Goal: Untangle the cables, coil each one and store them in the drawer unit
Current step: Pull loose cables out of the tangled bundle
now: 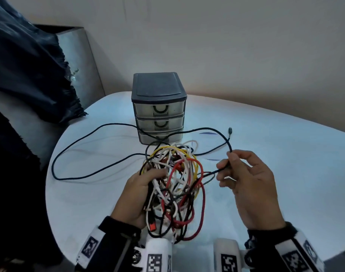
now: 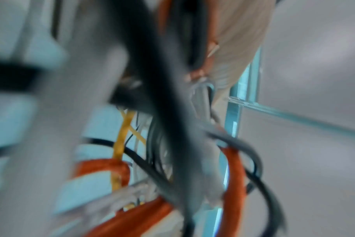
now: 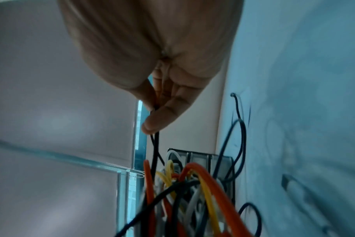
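Pinching the thin black cable (image 1: pixel 225 167), the right hand (image 1: pixel 252 185) pulls rightward from the multicoloured cable tangle (image 1: pixel 175 185) gripped by the left hand (image 1: pixel 138 195).

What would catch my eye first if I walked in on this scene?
Most striking is the tangle of cables, red, yellow, white and black, bunched in the left hand over the white table. The right hand pinches a black cable whose long loop trails across the table to the left. Behind the tangle stands a grey drawer unit with all three drawers closed.
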Demonstrator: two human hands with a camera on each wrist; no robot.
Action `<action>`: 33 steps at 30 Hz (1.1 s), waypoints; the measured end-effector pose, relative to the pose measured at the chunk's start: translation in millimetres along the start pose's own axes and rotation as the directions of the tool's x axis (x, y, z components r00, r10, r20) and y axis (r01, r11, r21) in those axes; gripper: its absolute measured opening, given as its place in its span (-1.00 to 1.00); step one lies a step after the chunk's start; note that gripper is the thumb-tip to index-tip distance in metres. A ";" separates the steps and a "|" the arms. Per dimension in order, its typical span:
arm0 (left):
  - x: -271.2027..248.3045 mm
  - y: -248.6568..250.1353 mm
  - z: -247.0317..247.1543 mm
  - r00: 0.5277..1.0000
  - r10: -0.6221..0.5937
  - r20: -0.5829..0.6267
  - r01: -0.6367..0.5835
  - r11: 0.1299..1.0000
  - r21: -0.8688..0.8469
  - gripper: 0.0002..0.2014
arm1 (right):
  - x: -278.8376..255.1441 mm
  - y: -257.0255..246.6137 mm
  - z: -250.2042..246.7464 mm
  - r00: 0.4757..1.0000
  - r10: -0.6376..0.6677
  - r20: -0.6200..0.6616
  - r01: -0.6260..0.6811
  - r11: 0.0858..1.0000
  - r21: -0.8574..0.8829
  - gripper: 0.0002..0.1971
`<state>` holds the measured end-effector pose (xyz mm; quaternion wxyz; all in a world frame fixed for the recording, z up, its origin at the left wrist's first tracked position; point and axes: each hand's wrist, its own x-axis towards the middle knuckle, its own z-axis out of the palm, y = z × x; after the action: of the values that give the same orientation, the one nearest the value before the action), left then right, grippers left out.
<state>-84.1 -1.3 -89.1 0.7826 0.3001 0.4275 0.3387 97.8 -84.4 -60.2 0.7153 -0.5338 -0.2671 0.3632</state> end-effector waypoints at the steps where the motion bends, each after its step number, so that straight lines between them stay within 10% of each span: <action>1: -1.0 1.6 -0.1 0.996 -0.080 0.043 0.082 0.996 -0.043 -0.47 | -0.1 -1.1 1.4 0.999 0.040 0.027 -0.042 0.997 0.058 -0.94; 15: -0.8 -3.4 4.6 0.951 -0.253 0.176 0.268 0.962 -0.062 -0.63 | -5.8 8.7 11.7 0.991 0.003 0.131 0.031 0.967 -0.254 -0.89; 33: -6.3 0.0 9.4 0.986 -0.100 0.132 0.101 0.995 0.005 -0.61 | 15.6 15.1 -7.8 0.999 0.031 -0.031 -0.033 0.998 -0.057 -0.87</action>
<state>-78.5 -8.0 -81.9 0.8255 0.2995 0.3890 0.2784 109.5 -73.8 -77.0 0.6979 -0.5636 -0.2581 0.3587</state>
